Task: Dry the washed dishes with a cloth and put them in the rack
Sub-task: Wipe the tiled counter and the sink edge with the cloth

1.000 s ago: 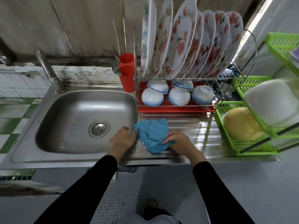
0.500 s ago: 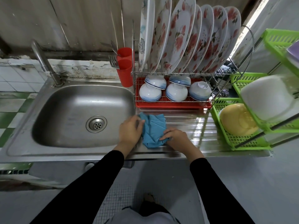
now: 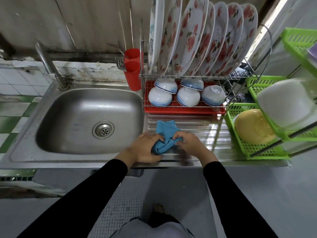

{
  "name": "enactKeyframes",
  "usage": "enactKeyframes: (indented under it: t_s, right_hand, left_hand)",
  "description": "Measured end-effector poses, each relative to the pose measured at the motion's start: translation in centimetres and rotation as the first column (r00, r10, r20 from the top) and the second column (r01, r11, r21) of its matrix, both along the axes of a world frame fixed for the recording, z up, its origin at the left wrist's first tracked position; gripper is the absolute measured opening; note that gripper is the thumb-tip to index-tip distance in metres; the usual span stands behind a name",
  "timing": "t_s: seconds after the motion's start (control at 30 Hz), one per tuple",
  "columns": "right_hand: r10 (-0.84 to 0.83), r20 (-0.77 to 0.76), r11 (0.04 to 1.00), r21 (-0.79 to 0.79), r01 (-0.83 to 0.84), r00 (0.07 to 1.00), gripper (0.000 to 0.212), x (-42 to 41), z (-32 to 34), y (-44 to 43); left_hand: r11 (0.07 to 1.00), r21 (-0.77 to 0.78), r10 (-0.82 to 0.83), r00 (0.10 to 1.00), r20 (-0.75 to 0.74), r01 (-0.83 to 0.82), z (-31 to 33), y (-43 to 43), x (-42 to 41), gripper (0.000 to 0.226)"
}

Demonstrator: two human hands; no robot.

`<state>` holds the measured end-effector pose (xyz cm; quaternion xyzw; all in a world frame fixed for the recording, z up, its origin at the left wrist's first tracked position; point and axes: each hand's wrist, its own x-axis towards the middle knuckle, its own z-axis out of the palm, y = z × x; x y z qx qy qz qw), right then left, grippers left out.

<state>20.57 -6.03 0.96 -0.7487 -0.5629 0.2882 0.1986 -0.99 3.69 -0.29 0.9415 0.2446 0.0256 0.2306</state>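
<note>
Stainless steel runs from the sink (image 3: 56, 117) on the left to the ribbed drainboard (image 3: 214, 134), where the left hand (image 3: 145, 148) and right hand (image 3: 190, 143) each pinch a bunched fold of the blue cloth (image 3: 165, 131), probably gathering it up, as neither holds a dish. Just behind, the rack (image 3: 171, 76) stands plates (image 3: 193, 36) upright in its slots and keeps bowls (image 3: 187, 97) upside down beneath, so the drying looks finished.

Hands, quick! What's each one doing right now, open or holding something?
Left hand: closed, gripping the blue cloth.
Right hand: closed, pinching the same cloth.
</note>
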Motion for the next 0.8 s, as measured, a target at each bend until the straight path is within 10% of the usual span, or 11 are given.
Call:
enactKeyframes:
  t_s: [0.33, 0.47, 0.63, 0.8]
  right_hand:
    - [-0.227, -0.207, 0.972, 0.013, 0.235, 0.952, 0.028, 1.0, -0.2, 5.2]
    - [-0.298, -0.109, 0.952, 0.037, 0.303, 0.948, 0.023, 1.5, -0.3, 7.2]
    - [-0.332, 0.064, 0.921, 0.239, 0.309, 0.941, 0.033, 0.7, -1.5, 7.7]
    - [-0.169, 0.363, 0.905, 0.425, -0.002, 0.916, 0.057, -2.0, -5.2, 6.1]
  left_hand:
    - [0.854, -0.446, 0.396, 0.891, 0.221, -0.269, 0.6, 2.8, 2.8, 0.019]
    - [0.707, -0.577, 0.617, 0.755, 0.22, -0.409, 0.5, 4.2, 4.8, 0.04]
    - [0.86, -0.058, 0.486, 0.778, 0.398, -0.507, -1.0, 4.1, 6.0, 0.027]
    - [0.866, 0.371, 0.285, 0.94, 0.185, -0.335, -3.1, 3.1, 5.7, 0.049]
